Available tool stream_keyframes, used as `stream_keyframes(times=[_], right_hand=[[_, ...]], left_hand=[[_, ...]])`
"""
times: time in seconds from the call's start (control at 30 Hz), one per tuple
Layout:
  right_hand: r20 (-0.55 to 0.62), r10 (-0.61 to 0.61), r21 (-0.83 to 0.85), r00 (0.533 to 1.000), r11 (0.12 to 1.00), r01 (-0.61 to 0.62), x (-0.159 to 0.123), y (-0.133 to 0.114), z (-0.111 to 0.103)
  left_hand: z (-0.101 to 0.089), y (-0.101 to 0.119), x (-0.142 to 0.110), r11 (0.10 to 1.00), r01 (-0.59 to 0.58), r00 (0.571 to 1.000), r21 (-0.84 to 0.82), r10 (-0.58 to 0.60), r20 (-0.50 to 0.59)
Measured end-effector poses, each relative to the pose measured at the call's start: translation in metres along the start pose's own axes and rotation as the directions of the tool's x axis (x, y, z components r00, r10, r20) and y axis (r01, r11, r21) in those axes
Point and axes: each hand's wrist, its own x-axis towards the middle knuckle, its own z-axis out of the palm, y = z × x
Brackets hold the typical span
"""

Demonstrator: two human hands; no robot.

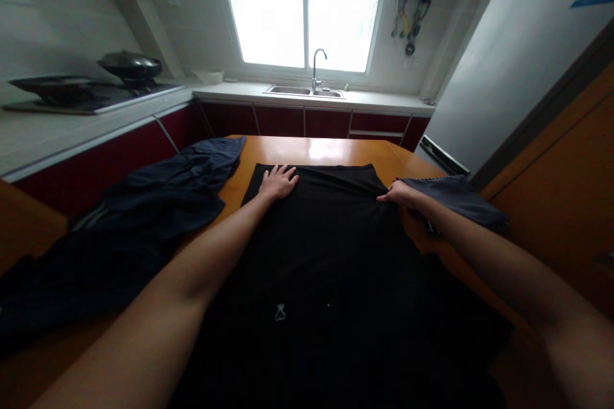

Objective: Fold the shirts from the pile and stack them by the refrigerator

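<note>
A black garment [326, 249] lies spread flat on an orange wooden table [326, 150], with a small white logo near my body. My left hand [278, 181] rests flat on its far left corner, fingers stretched out and apart. My right hand [397, 193] is at the garment's far right edge, fingers pinched on the cloth there.
A dark navy garment [158, 204] lies crumpled on the table's left side. A grey-blue folded cloth [460, 201] sits at the right edge. Behind are a counter with a sink [304, 91], a stove with a wok [129, 67], and a refrigerator [503, 77] at right.
</note>
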Motion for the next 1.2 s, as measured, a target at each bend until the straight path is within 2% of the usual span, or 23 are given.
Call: stream_keyframes(times=[0.17, 0.23, 0.37, 0.47, 0.53, 0.6, 0.67, 0.73, 0.8, 0.87, 0.93, 1.0, 1.03, 1.07, 1.1, 1.13, 1.17, 1.2], right_hand=[[-0.217, -0.048, -0.183, 0.975, 0.983, 0.007, -0.016, 0.011, 0.011], [-0.244, -0.090, -0.184, 0.966, 0.982, 0.044, -0.033, 0.016, 0.016], [-0.219, -0.241, -0.080, 0.946, 0.970, 0.229, -0.089, 0.039, 0.019], [-0.255, -0.276, -0.025, 0.927, 0.960, 0.279, -0.143, 0.072, 0.013], [-0.302, -0.209, -0.005, 0.930, 0.976, 0.218, -0.179, 0.102, 0.007], [-0.335, -0.059, 0.016, 0.940, 0.998, 0.069, -0.211, 0.135, 0.003], [-0.303, 0.089, 0.059, 0.949, 0.995, -0.075, -0.237, 0.165, 0.003], [-0.252, 0.162, 0.165, 0.954, 0.979, -0.123, -0.257, 0.185, 0.007], [-0.202, 0.177, 0.292, 0.963, 0.950, -0.114, -0.270, 0.190, 0.014], [-0.158, 0.175, 0.381, 0.972, 0.919, -0.104, -0.278, 0.184, 0.018], [-0.146, 0.153, 0.427, 0.977, 0.901, -0.077, -0.282, 0.168, 0.018], [-0.207, 0.114, 0.469, 0.972, 0.883, -0.004, -0.286, 0.144, 0.016], [-0.261, 0.096, 0.491, 0.960, 0.870, 0.047, -0.289, 0.129, 0.016], [-0.322, 0.082, 0.512, 0.943, 0.853, 0.101, -0.292, 0.112, 0.017], [-0.375, 0.076, 0.531, 0.924, 0.835, 0.146, -0.297, 0.094, 0.019], [-0.408, 0.062, 0.547, 0.911, 0.816, 0.189, -0.302, 0.076, 0.022], [-0.412, 0.022, 0.563, 0.911, 0.792, 0.236, -0.307, 0.058, 0.026], [-0.396, -0.056, 0.584, 0.916, 0.754, 0.299, -0.313, 0.041, 0.029]], left_hand=[[-0.001, 0.000, -0.001, 1.000, 0.002, 1.000, 0.007, -0.002, -0.002], [0.000, 0.000, -0.001, 1.000, 0.000, 1.000, 0.007, 0.000, -0.004], [0.001, 0.000, 0.002, 1.000, 0.003, 1.000, -0.004, -0.003, -0.004], [0.001, 0.001, 0.003, 1.000, 0.007, 1.000, -0.019, -0.007, -0.005], [0.000, 0.003, 0.003, 1.000, 0.003, 1.000, -0.029, -0.004, -0.010], [-0.001, 0.004, 0.002, 0.999, -0.002, 1.000, -0.036, 0.001, -0.011], [-0.003, 0.005, 0.000, 0.999, -0.003, 1.000, -0.034, 0.003, -0.010], [-0.005, 0.005, -0.003, 1.000, -0.002, 1.000, -0.025, 0.001, -0.019], [-0.011, 0.007, -0.006, 1.000, 0.001, 1.000, -0.018, -0.001, -0.026], [-0.019, 0.015, -0.012, 1.000, 0.021, 0.998, -0.020, -0.022, -0.054], [-0.030, 0.036, -0.024, 0.998, 0.026, 0.990, -0.053, -0.033, -0.140], [-0.042, 0.071, -0.046, 0.987, -0.056, 0.971, -0.149, 0.019, -0.236], [-0.047, 0.093, -0.063, 0.961, -0.147, 0.967, -0.235, 0.089, -0.239], [-0.051, 0.117, -0.084, 0.906, -0.218, 0.968, -0.362, 0.153, -0.198], [-0.054, 0.141, -0.107, 0.820, -0.229, 0.972, -0.524, 0.218, -0.083], [-0.056, 0.164, -0.133, 0.713, -0.155, 0.949, -0.684, 0.299, 0.096], [-0.056, 0.184, -0.159, 0.594, -0.023, 0.875, -0.804, 0.401, 0.271], [-0.056, 0.201, -0.184, 0.487, 0.113, 0.780, -0.866, 0.496, 0.381]])
